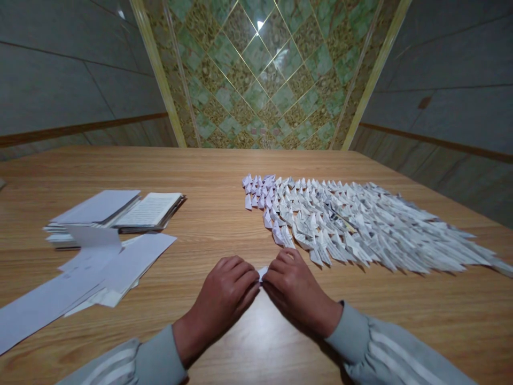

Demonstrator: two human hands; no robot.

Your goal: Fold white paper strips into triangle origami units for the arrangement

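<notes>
A small piece of folded white paper (262, 272) is pinched between my two hands, just above the table near its front middle. My left hand (230, 286) grips its left side with curled fingers. On the other side, my right hand (294, 283) is closed on the paper too, with the knuckles facing up. Most of the paper is hidden behind the fingers, so its exact shape cannot be made out. Beyond my right hand stand many small folded paper boats (320, 224) in close rows, mostly printed paper, with several plain pale-lilac ones (260, 192) at the left end.
Left on the wooden table (208, 182) lie a stack of white sheets (100, 206) and a stack of printed pages (150, 209). Loose paper strips (136, 262) overlap in front of them, one folded piece (96, 240) standing up. A tiled wall (260, 80) rises behind.
</notes>
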